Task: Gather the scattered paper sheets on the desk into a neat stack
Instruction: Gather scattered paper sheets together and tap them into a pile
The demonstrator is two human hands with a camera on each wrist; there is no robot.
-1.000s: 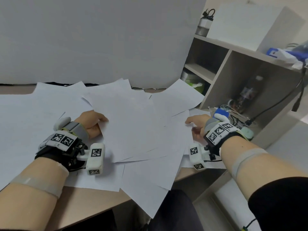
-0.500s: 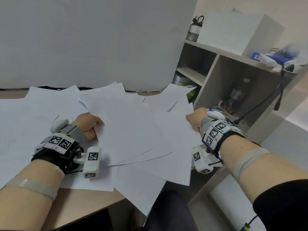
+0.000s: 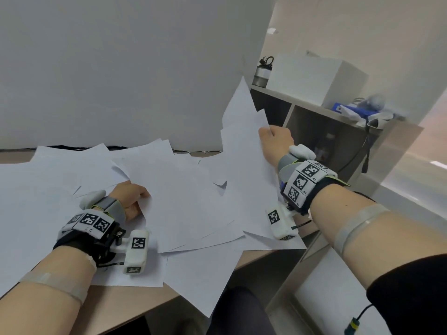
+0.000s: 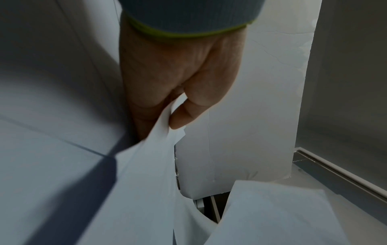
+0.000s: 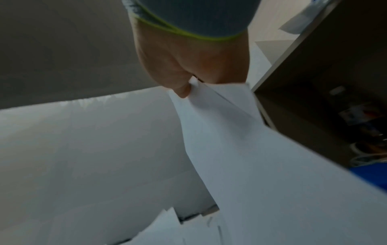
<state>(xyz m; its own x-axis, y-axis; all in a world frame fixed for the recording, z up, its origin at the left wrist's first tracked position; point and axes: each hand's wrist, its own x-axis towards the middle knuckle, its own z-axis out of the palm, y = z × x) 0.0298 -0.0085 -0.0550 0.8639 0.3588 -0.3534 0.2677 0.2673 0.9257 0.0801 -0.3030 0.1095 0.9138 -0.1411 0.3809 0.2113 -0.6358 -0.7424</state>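
Sheets in your right hand [image 3: 274, 139] stand nearly upright, pinched at their right edge, and everything turns on where they lie against the central pile [image 3: 183, 204] your left hand [image 3: 129, 198] is gripping. The lifted sheets [image 3: 244, 146] rise at the right end of that pile, long axis running from their top corner down and toward you, with the lower edges apparently resting on the spread. In the right wrist view your thumb [image 5: 182, 90] and curled fingers are closed on the edge of at least two sheets; how many more, you cannot tell.

Your left hand sits at the left edge of the central pile, thumb [image 4: 188, 114] and curled fingers clamping a fanned bundle of several sheets that lies flat on the tabletop [image 3: 135, 301]. So the gap to close runs straight across the pile, from its right end to your left fingers, and the right hand looks the one to travel.

More loose sheets [image 3: 36, 189] spread left of and behind the central pile, and one sheet [image 3: 203, 284] hangs off the tabletop's near edge below it. Right of the pile stands a shelf unit [image 3: 312, 131] carrying a white box [image 3: 312, 76] and a small flask [image 3: 262, 73]; the raised corners sit close in front of it, so tipping leftward looks the safer swing.
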